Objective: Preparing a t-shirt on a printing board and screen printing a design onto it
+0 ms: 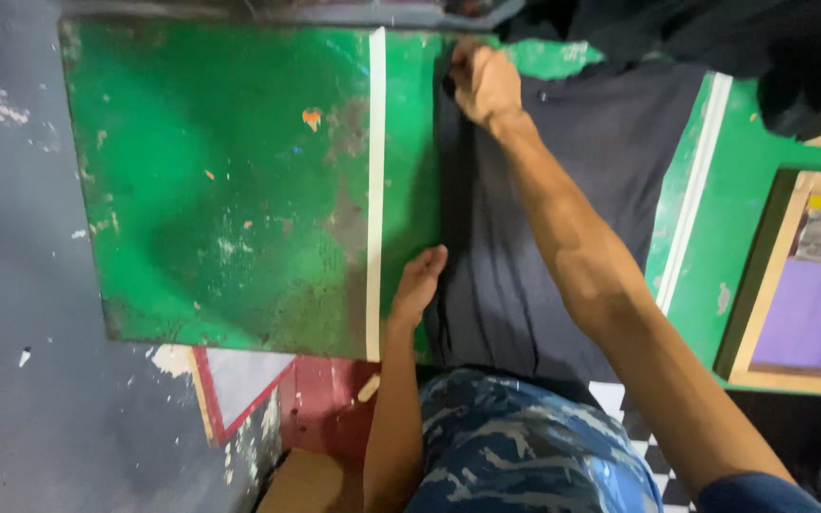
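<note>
- As dark cloth (563,218) lies across a green board (220,190), the right hand (485,84) pinches its far edge.
- The left hand (418,285), fingers pressed together, flattens the near edge.

A green table (220,190) with worn, chipped paint fills most of the view, and 2 white strips (376,190) run across its top. To the left lies a grey floor (11,285) flecked with white spots. Below the table's near edge sits a red and white panel (249,389). At the right stands a wooden frame (781,285) holding purple and yellow sheets. Light is dim and even.
</note>
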